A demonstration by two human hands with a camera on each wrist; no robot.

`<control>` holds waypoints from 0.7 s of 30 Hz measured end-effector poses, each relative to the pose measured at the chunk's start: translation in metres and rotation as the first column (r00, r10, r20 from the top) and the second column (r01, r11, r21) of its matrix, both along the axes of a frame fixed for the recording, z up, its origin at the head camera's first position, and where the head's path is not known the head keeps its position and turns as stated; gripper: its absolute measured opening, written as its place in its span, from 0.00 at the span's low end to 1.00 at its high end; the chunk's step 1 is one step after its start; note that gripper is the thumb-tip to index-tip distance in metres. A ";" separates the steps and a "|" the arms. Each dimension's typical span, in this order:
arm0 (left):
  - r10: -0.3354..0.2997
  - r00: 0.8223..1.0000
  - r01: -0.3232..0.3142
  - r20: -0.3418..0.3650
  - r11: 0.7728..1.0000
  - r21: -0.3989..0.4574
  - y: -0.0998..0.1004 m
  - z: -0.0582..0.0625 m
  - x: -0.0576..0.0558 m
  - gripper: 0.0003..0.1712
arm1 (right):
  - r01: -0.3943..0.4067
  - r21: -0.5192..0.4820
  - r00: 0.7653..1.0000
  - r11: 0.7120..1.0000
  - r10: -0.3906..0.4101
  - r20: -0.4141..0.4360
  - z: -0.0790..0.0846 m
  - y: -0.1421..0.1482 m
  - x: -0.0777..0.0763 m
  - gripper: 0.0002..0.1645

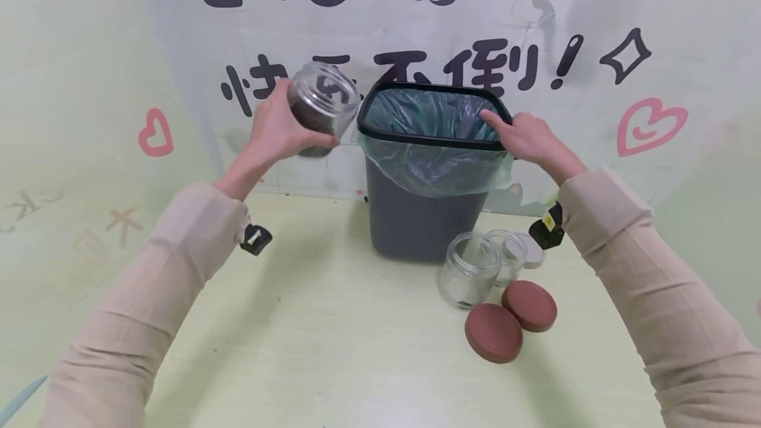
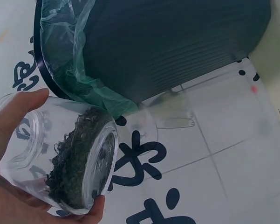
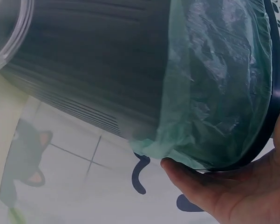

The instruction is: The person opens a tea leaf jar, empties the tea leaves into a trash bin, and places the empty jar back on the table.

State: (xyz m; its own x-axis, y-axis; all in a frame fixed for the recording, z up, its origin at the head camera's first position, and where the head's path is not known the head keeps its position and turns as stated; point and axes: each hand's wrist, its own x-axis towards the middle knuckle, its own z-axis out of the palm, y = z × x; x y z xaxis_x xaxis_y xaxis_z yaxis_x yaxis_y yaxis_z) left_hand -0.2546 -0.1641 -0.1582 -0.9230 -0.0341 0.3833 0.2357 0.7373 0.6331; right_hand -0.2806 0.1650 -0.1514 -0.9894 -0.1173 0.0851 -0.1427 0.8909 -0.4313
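Observation:
My left hand (image 1: pixel 279 123) grips a clear jar (image 1: pixel 324 94) beside the left rim of a trash can. The jar is tilted with its mouth toward the upper right, and dark dried leaves (image 2: pixel 77 158) lie at its bottom end. The dark grey trash can (image 1: pixel 422 220) stands upright with a black rim and a green plastic bag (image 1: pixel 436 167) folded over it. My right hand (image 1: pixel 529 137) holds the right end of the rim, thumb on top; in the right wrist view its fingers (image 3: pixel 191 184) lie along the rim's outer side.
In front of the trash can at right stand two clear jars, the nearer jar (image 1: pixel 470 276) with dark bits at its bottom. Two reddish-brown lids (image 1: pixel 493 333) lie before them, and a pale lid (image 1: pixel 532 251) behind. A printed backdrop (image 1: pixel 380 25) rises behind the table (image 1: pixel 309 349).

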 end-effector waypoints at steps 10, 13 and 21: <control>0.022 0.996 -0.035 -0.087 0.988 -0.150 0.024 0.030 -0.017 0.54 | -0.036 0.212 0.999 0.977 0.030 0.029 0.014 -0.012 -0.015 0.29; 0.042 0.995 -0.060 -0.095 0.979 -0.195 0.033 0.035 -0.023 0.55 | -0.040 0.242 0.999 0.969 0.032 0.039 0.014 -0.013 -0.021 0.29; 0.028 0.989 -0.082 -0.147 0.924 -0.375 0.053 0.042 -0.035 0.54 | -0.039 0.298 0.999 0.954 0.035 0.019 0.007 -0.009 -0.045 0.29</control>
